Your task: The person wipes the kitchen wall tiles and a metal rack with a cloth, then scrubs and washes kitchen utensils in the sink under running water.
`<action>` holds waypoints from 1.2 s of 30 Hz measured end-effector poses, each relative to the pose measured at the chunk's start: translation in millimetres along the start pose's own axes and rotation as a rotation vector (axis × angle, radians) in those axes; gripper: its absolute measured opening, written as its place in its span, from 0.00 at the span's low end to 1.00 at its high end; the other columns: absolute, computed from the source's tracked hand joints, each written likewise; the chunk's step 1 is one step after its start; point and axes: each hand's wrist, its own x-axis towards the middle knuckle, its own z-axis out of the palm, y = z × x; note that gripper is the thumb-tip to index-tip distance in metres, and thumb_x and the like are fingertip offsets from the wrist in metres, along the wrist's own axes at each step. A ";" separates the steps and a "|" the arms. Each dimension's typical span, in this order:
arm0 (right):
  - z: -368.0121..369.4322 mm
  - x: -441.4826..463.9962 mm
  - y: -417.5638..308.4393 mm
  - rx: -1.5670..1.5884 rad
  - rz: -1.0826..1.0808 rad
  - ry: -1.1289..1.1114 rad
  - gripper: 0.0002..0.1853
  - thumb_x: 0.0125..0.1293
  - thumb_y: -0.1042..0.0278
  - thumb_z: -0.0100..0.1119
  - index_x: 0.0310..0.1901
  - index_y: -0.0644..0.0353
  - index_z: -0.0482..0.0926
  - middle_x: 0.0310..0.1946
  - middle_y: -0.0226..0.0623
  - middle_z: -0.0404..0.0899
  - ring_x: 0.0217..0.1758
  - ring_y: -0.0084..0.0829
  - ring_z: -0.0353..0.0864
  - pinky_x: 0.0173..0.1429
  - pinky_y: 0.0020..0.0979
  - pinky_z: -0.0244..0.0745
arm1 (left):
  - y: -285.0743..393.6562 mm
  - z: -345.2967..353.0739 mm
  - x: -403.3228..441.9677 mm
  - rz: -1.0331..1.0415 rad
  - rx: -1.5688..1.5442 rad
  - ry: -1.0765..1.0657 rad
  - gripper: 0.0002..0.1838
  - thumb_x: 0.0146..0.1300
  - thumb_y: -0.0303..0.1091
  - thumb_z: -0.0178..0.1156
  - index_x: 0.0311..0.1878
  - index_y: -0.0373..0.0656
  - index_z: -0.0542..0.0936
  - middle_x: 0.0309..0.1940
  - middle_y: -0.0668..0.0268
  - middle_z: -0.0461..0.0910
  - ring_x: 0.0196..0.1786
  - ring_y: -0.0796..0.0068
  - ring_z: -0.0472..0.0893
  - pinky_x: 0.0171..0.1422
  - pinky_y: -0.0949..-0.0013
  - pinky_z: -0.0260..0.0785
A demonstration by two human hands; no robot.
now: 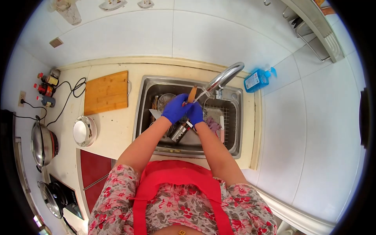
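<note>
Both my hands wear blue gloves and meet over the sink (141, 113), just below the running faucet (225, 76). My left hand (176, 107) is closed on a brown, wooden-looking handle (192, 95) that points up toward the back wall. Close against it, my right hand (194, 112) has its fingers curled; what they grip is hidden. The handle's lower end is out of sight between the gloves. Under my hands lie a shiny metal cup-like piece (180, 132) and a clear glass bowl (166, 101).
Right of my hands, a wire rack (231, 117) holds a purple cloth (212, 124). A blue soap bottle (256, 80) stands behind the sink's right corner. Leftward are a wooden cutting board (105, 93), stacked white bowls (83, 131), sauce bottles (46, 89) and a lidded pan (42, 143).
</note>
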 end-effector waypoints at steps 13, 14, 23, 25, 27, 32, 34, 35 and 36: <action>-47.0 -17.5 -35.1 0.457 -0.002 -0.048 0.16 0.52 0.71 0.59 0.43 0.65 0.74 0.37 0.50 0.75 0.39 0.46 0.76 0.44 0.36 0.69 | -22.1 37.7 27.1 -0.131 -0.404 0.127 0.18 0.53 0.26 0.61 0.48 0.37 0.70 0.38 0.62 0.77 0.41 0.74 0.77 0.48 0.71 0.69; -48.8 -17.5 -35.9 0.324 -0.060 -0.009 0.16 0.52 0.71 0.59 0.44 0.64 0.74 0.36 0.49 0.75 0.39 0.46 0.75 0.45 0.37 0.69 | -23.9 38.3 27.8 -0.131 -0.403 0.127 0.18 0.53 0.26 0.61 0.48 0.37 0.70 0.38 0.62 0.77 0.41 0.74 0.77 0.48 0.71 0.69; -80.5 -23.1 -62.8 -0.126 -0.312 0.140 0.15 0.47 0.70 0.63 0.40 0.60 0.75 0.32 0.44 0.71 0.38 0.45 0.71 0.44 0.38 0.66 | -29.6 -18.7 27.6 -0.548 -1.109 0.263 0.11 0.60 0.36 0.56 0.41 0.38 0.74 0.37 0.61 0.78 0.40 0.66 0.79 0.41 0.66 0.75; -85.3 -29.7 -56.0 -0.157 -0.319 0.173 0.15 0.46 0.71 0.63 0.39 0.60 0.76 0.32 0.43 0.72 0.38 0.44 0.72 0.44 0.38 0.66 | -42.9 -35.7 26.3 -0.559 -1.065 0.333 0.13 0.64 0.40 0.51 0.39 0.39 0.74 0.36 0.59 0.78 0.39 0.65 0.79 0.42 0.63 0.75; -90.3 -37.7 -51.1 -0.199 -0.231 0.086 0.17 0.44 0.74 0.63 0.40 0.55 0.76 0.36 0.43 0.72 0.41 0.45 0.71 0.46 0.40 0.66 | -63.9 -47.2 25.2 -0.578 -1.177 0.458 0.11 0.65 0.38 0.48 0.39 0.39 0.73 0.37 0.57 0.78 0.39 0.61 0.79 0.43 0.60 0.75; -97.3 -59.3 -33.3 -0.305 -0.256 0.117 0.17 0.44 0.75 0.63 0.40 0.54 0.77 0.35 0.41 0.72 0.41 0.44 0.72 0.46 0.40 0.67 | -112.5 -52.3 17.9 -0.623 -1.078 0.635 0.10 0.63 0.35 0.49 0.42 0.41 0.73 0.33 0.59 0.77 0.37 0.65 0.78 0.43 0.63 0.73; -103.6 -65.7 -30.0 -0.337 -0.250 0.145 0.18 0.43 0.75 0.63 0.40 0.53 0.77 0.35 0.40 0.72 0.40 0.43 0.72 0.45 0.40 0.67 | -117.6 -40.1 14.7 -0.630 -0.951 0.630 0.10 0.62 0.35 0.50 0.42 0.41 0.73 0.32 0.60 0.76 0.35 0.67 0.78 0.40 0.66 0.73; -109.1 -68.7 -27.9 -0.355 -0.240 0.151 0.17 0.44 0.75 0.62 0.40 0.53 0.77 0.35 0.39 0.72 0.40 0.43 0.72 0.45 0.41 0.67 | -119.4 -31.6 13.5 -0.627 -0.756 0.544 0.09 0.62 0.35 0.51 0.42 0.42 0.73 0.30 0.63 0.76 0.33 0.70 0.77 0.37 0.69 0.71; -114.3 -72.4 -25.3 -0.372 -0.229 0.156 0.17 0.44 0.75 0.61 0.40 0.53 0.77 0.35 0.39 0.73 0.40 0.42 0.72 0.45 0.41 0.68 | -114.3 -25.5 10.7 -0.618 -0.561 0.457 0.08 0.61 0.34 0.53 0.42 0.44 0.73 0.28 0.66 0.75 0.31 0.73 0.77 0.34 0.73 0.69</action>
